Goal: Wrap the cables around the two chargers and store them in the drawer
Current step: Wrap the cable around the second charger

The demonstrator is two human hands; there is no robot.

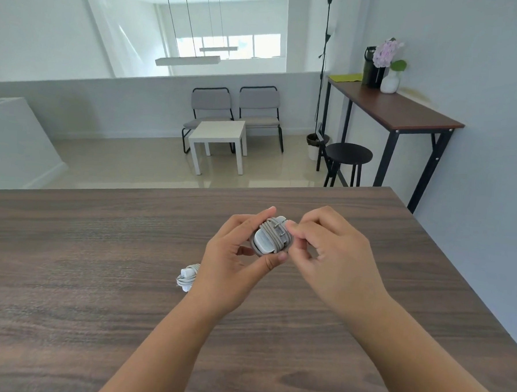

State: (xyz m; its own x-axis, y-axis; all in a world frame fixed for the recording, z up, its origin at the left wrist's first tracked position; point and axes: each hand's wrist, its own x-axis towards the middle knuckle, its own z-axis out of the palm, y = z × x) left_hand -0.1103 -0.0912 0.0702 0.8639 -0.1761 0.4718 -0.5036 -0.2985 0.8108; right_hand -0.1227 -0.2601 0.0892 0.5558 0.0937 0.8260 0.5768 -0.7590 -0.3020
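From the head view, a small white plastic charger block [267,237] with grey cable turns [280,237] wound around it is held up above the dark wood-grain table [99,241], just below the middle of the frame. The left hand [236,260] grips the block, with a fingertip over its upper edge and the thumb under its lower edge, so the metal prongs face the camera. The right hand [323,247] sits right beside it on the frame's right, fingers curled, its thumb and forefinger pinching at the cable on the block's right edge. Whether it holds the loose cable end cannot be told.

The wraps run from top to bottom of the block, along its long axis, and the cable lies on the side facing the right hand. That hand seems the nearer one to tuck in the tail, while the left keeps the block steady.

A second white charger with its pale cable coiled on it [187,277] lies on the table at lower left of the hands, partly hidden by the left wrist and apparently already wrapped. No drawer shows in the frame, so storing is not yet done.
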